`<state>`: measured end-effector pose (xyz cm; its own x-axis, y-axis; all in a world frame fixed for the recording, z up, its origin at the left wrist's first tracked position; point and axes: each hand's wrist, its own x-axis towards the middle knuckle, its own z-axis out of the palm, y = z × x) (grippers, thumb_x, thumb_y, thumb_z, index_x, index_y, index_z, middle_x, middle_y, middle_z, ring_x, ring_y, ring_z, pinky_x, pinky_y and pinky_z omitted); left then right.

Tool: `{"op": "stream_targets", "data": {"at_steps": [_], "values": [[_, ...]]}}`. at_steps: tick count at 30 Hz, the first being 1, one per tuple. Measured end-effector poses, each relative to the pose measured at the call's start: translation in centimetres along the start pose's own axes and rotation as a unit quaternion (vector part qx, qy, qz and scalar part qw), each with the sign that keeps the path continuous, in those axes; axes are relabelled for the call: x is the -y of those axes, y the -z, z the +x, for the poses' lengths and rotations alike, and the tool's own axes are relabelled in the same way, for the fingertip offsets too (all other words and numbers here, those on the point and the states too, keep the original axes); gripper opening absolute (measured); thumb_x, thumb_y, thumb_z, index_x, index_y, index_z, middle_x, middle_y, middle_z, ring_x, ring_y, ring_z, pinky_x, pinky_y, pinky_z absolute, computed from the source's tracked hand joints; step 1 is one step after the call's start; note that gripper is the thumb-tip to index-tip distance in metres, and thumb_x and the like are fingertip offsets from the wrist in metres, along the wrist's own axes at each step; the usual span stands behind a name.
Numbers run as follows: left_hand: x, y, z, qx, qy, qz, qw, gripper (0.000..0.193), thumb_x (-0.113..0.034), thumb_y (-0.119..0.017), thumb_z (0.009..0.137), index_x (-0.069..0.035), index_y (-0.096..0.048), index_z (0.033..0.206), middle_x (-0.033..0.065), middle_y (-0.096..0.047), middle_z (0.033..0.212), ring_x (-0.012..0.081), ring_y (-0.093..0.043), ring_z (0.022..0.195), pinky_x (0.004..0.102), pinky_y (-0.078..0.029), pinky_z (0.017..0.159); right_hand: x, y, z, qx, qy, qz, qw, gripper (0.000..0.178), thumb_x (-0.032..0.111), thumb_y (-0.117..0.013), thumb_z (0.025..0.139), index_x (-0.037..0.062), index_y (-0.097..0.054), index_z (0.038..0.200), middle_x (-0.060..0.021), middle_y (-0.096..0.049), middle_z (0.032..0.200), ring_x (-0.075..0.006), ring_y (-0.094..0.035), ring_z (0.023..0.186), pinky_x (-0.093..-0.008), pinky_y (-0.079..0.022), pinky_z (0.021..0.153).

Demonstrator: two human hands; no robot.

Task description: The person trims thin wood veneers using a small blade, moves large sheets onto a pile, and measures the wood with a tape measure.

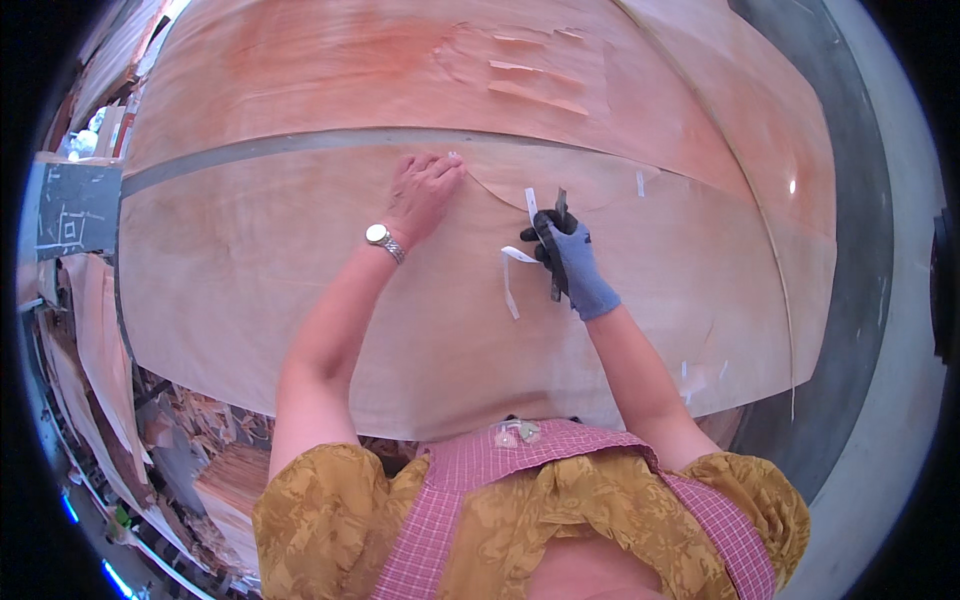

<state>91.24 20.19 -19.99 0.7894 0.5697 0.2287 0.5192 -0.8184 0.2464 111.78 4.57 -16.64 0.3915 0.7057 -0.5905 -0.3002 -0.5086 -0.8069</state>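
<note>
A large, pale reddish wood veneer sheet (240, 290) lies before me, with a curved seam running between my hands. My left hand (425, 195), bare and with a watch (378, 234) at the wrist, rests on its upper part. Its fingers are bent and pressed together; a small white bit shows at the fingertips, and what lies under them is hidden. To the right, my right hand (565, 250), in a blue and black glove, is closed around a dark flat blade-like tool (561, 200). White tape strips (512, 285) hang at its fingers.
Another veneer sheet (330, 70) with torn slits lies beyond a grey gap. A long thin strip (745, 165) curves down the right side. Short white tape pieces (640, 183) stick to the veneer. Veneer scraps (215, 425) and stacked sheets (240, 490) lie at lower left.
</note>
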Motion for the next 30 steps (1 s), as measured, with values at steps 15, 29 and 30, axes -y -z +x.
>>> {"op": "stream_targets", "data": {"at_steps": [15,29,30], "values": [[-11.9,-1.6,3.9,0.099,-0.019,-0.079,0.992,0.043,-0.02,-0.062,0.087,-0.011,-0.06,0.13,0.0052,-0.059,0.135,0.0247,-0.052,0.124,0.0431,-0.038,0.102,0.9,9.1,4.9,-0.057,0.127,-0.21,0.968,0.031,0.029,-0.076,0.085,0.0008,-0.062,0.086,-0.0078,-0.068,0.068,-0.0137,-0.064,0.056,-0.0294,-0.049,0.052],[-18.9,-5.3,4.7,0.075,-0.069,-0.018,0.995,0.062,-0.039,-0.062,0.086,-0.026,-0.047,0.144,0.0111,-0.038,0.15,0.0343,-0.034,0.138,0.0551,-0.026,0.109,-3.7,12.9,-2.0,-0.074,0.086,-0.181,0.977,0.018,0.019,-0.061,0.091,0.0014,-0.067,0.091,-0.0076,-0.067,0.068,-0.0127,-0.064,0.058,-0.028,-0.05,0.051],[-18.6,-5.3,5.0,0.069,-0.07,-0.008,0.995,0.062,-0.04,-0.063,0.086,-0.026,-0.047,0.144,0.0111,-0.039,0.15,0.0347,-0.035,0.137,0.0548,-0.027,0.108,-3.3,12.4,-3.2,-0.051,0.081,-0.152,0.984,0.018,0.018,-0.06,0.092,0.0017,-0.067,0.093,-0.0069,-0.068,0.07,-0.012,-0.063,0.057,-0.0267,-0.048,0.05]]}}
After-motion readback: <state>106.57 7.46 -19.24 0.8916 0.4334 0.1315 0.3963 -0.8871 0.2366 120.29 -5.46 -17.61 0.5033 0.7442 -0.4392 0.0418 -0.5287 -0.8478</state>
